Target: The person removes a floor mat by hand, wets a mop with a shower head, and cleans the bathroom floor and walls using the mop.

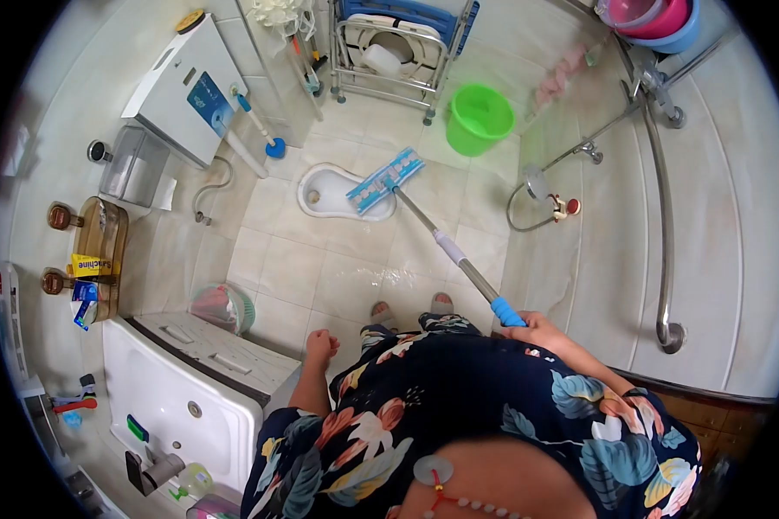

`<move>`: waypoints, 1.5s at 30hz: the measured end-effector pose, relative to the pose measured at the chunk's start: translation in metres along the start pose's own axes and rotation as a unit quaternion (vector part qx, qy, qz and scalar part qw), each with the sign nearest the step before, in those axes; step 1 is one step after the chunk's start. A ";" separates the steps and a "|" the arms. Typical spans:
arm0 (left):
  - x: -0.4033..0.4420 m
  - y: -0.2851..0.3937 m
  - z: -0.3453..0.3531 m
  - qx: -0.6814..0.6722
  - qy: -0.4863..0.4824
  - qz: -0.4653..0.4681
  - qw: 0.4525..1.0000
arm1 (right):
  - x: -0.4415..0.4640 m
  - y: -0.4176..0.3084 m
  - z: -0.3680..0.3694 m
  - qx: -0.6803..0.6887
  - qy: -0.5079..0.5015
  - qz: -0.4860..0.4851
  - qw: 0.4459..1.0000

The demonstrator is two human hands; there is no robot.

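Note:
My right hand [532, 329] is wrapped round the blue grip of a flat mop [450, 248], close to my right hip. The mop's pole runs forward and left to a flat blue head [374, 192], which covers the right end of the white squat toilet [325, 197]. Whether the head rests on the rim or hangs just above it, I cannot tell. My left hand [322, 346] hangs by my left side with its fingers curled in, and nothing shows in it. Wet, shiny spots lie on the tiled floor [346, 275] in front of my slippers.
A green bucket [479, 119] and a folded metal-framed commode chair [398, 52] stand at the back. To the left are a washbasin [156, 381], a waste basket [225, 307] and a blue-headed plunger [274, 148]. A grab bar [664, 259] runs along the right wall.

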State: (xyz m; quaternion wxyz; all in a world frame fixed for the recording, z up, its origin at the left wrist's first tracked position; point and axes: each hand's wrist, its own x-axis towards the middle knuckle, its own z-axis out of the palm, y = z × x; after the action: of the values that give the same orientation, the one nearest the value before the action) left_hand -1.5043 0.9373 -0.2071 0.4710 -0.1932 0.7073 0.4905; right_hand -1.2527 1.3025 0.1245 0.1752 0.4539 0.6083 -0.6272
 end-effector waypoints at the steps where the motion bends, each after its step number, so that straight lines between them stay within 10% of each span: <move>1: 0.000 -0.008 -0.006 0.003 0.013 -0.011 1.000 | -0.001 0.002 0.000 0.000 0.003 -0.009 1.000; 27: 0.009 0.073 0.077 0.057 -0.070 0.079 0.993 | -0.033 -0.009 0.010 -0.282 0.044 -0.107 0.953; 31: -0.028 0.115 0.118 0.094 -0.243 0.011 0.965 | -0.042 -0.006 0.004 -0.298 0.046 -0.128 0.945; 37: -0.085 0.176 0.234 -0.135 -0.420 -0.067 0.895 | -0.062 0.002 0.002 -0.411 0.062 -0.140 0.899; 45: -0.076 0.148 0.304 -0.314 -0.381 -0.204 0.845 | -0.089 0.029 -0.001 -0.561 0.119 -0.149 0.806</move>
State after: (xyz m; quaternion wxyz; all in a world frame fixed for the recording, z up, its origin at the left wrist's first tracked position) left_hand -1.4315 1.2551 -0.0893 0.7068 -0.2688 0.2248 0.6145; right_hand -1.1826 1.2684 0.1769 0.2298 0.2513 0.9303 -0.1361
